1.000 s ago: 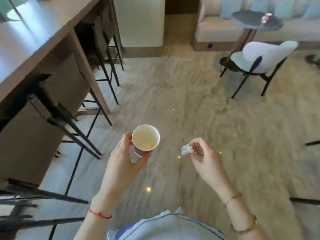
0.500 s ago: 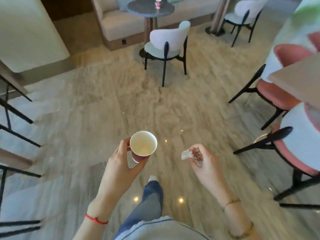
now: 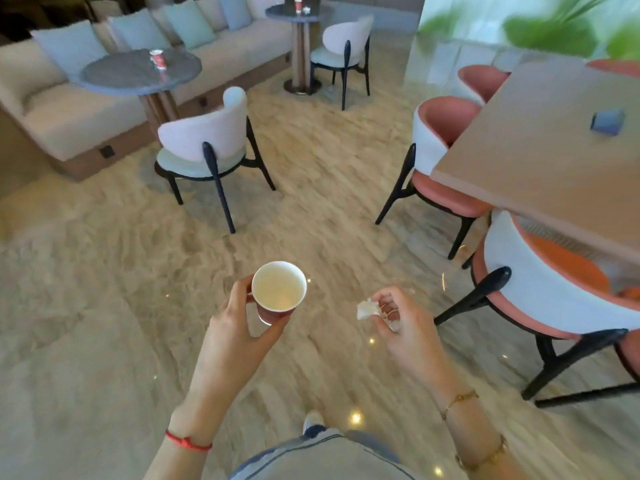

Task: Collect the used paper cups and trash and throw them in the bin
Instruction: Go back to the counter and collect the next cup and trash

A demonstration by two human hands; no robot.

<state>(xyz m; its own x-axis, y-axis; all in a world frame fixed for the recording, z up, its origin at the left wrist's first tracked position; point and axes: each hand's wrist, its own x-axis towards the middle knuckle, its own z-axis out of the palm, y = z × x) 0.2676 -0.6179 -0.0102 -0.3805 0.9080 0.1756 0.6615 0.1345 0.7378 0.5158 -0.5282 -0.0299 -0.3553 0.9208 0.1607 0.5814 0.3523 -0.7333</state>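
We held a paper cup (image 3: 278,292) upright in our left hand (image 3: 239,336), thumb and fingers wrapped round its red wall below the white rim; its inside looked empty. Our right hand (image 3: 403,323) pinched a crumpled white tissue (image 3: 367,310) between thumb and fingertips, a further bit of the wad showing under the curled fingers. The two hands were apart, both over the beige marble floor (image 3: 104,306), not resting on anything.

Ahead on the left, a second red paper cup (image 3: 157,59) stood on the near round bench (image 3: 114,76), towards its far edge, with a pale chair (image 3: 207,143) just in front of it and a long sofa (image 3: 69,109) behind. On the far round bench (image 3: 277,12) stood a third red cup (image 3: 298,4) and beside it a small white item we could not identify. At the right a square wooden bench (image 3: 540,157) carried a dark blue object (image 3: 607,122) near its far edge, with pink-seated chairs (image 3: 446,157) drawn up around it.
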